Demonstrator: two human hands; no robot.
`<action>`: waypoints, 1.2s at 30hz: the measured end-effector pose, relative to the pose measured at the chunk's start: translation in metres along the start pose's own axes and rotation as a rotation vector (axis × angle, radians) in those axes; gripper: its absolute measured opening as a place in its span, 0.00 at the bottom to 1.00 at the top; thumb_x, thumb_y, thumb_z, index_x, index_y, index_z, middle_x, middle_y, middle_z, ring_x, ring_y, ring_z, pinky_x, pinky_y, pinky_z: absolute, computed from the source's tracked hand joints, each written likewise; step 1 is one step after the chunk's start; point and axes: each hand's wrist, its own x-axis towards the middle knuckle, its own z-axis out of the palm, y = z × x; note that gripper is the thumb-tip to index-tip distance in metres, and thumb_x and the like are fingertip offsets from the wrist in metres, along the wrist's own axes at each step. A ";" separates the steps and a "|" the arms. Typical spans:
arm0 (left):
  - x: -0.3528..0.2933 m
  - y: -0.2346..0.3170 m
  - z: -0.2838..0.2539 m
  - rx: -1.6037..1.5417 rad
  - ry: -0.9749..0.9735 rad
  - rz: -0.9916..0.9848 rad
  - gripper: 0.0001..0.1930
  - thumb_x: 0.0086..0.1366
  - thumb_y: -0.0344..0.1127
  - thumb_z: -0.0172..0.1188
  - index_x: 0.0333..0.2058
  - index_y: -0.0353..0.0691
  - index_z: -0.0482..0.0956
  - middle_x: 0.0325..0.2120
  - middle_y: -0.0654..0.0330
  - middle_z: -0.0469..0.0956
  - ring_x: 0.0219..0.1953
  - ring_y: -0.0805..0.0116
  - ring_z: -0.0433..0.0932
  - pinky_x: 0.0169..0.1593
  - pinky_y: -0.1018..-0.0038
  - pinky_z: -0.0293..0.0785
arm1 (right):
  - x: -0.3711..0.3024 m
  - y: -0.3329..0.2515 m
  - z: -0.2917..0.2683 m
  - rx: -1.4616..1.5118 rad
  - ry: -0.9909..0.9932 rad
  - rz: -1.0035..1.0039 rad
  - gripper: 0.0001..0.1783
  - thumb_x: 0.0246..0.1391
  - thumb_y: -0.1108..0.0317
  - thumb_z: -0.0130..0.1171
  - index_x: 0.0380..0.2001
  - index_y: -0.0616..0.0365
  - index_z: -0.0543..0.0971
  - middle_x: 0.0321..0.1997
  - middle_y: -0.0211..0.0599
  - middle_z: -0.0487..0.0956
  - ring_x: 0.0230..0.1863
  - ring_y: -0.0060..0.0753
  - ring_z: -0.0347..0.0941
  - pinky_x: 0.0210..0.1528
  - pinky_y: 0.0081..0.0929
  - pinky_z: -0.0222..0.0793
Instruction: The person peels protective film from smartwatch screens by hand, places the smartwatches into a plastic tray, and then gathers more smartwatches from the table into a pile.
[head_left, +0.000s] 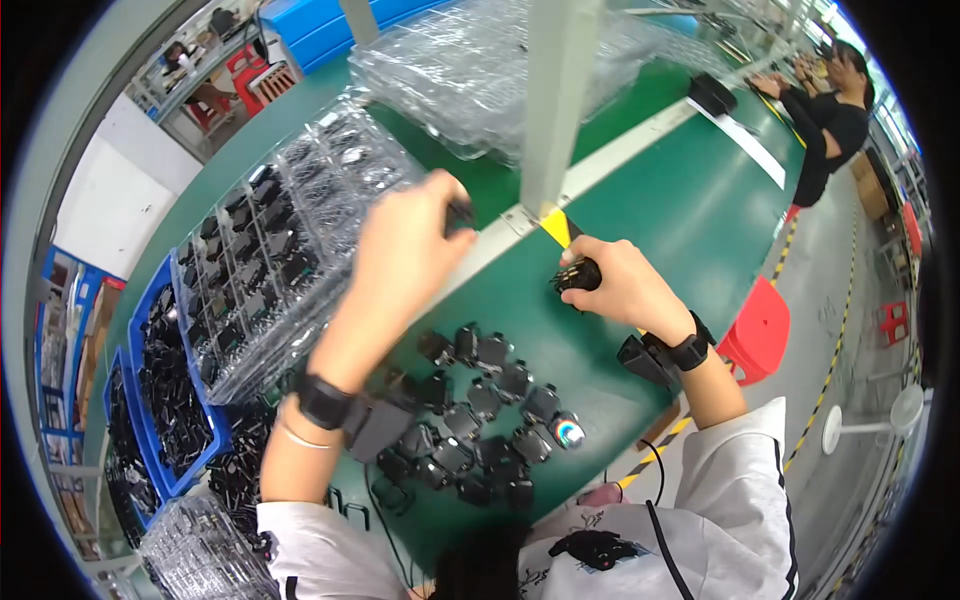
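My left hand [415, 230] is raised near the right edge of a clear plastic tray, its fingers closed on a small black part [459, 214] that they partly cover. Over the green tabletop, my right hand [615, 280] grips a rounded black part [577, 277] with brass-coloured bits on its side. The exact kind of either part is not plain. Below my hands lie several similar black glossy parts [484, 398], spread loosely on the table. The clear compartmented tray [345, 150] to the left holds rows of black pieces.
Blue bins [165, 470] of small black pieces stand at the left. A pale post [550, 110] rises from the table beyond my hands, with stacked clear trays [450, 75] behind it. A red stool [758, 330] stands at the right. Another person [840, 120] works far right.
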 end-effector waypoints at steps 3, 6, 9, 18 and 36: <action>-0.024 0.026 0.060 0.095 -0.150 0.005 0.15 0.46 0.30 0.67 0.33 0.36 0.76 0.27 0.46 0.79 0.32 0.48 0.79 0.37 0.60 0.76 | -0.030 0.016 0.004 -0.034 0.075 0.077 0.17 0.39 0.71 0.65 0.36 0.64 0.76 0.29 0.52 0.79 0.34 0.52 0.76 0.39 0.38 0.72; -0.037 0.044 0.107 0.246 -0.216 0.108 0.17 0.46 0.28 0.67 0.35 0.35 0.72 0.27 0.49 0.77 0.35 0.48 0.77 0.37 0.59 0.75 | -0.053 0.026 0.016 -0.119 0.206 0.069 0.18 0.39 0.72 0.67 0.36 0.63 0.74 0.30 0.50 0.79 0.33 0.53 0.76 0.37 0.37 0.71; -0.039 0.055 0.127 0.292 -0.216 0.157 0.19 0.46 0.27 0.66 0.38 0.36 0.71 0.31 0.51 0.76 0.39 0.50 0.76 0.39 0.61 0.76 | -0.070 0.033 0.026 -0.148 0.265 0.071 0.20 0.39 0.72 0.66 0.38 0.62 0.73 0.35 0.51 0.78 0.36 0.55 0.75 0.39 0.40 0.71; -0.064 0.063 0.135 0.226 -0.123 0.266 0.17 0.49 0.22 0.60 0.41 0.38 0.72 0.37 0.52 0.74 0.44 0.55 0.73 0.45 0.66 0.75 | -0.088 0.034 0.043 -0.403 0.312 -0.216 0.17 0.41 0.77 0.59 0.39 0.58 0.73 0.38 0.41 0.75 0.43 0.45 0.72 0.41 0.36 0.71; -0.089 0.051 0.136 0.118 -0.082 0.299 0.36 0.48 0.37 0.69 0.54 0.33 0.63 0.57 0.43 0.60 0.61 0.43 0.58 0.61 0.59 0.61 | -0.122 0.046 0.056 -0.303 0.134 -0.504 0.31 0.49 0.50 0.59 0.52 0.55 0.70 0.64 0.51 0.58 0.66 0.59 0.51 0.64 0.52 0.53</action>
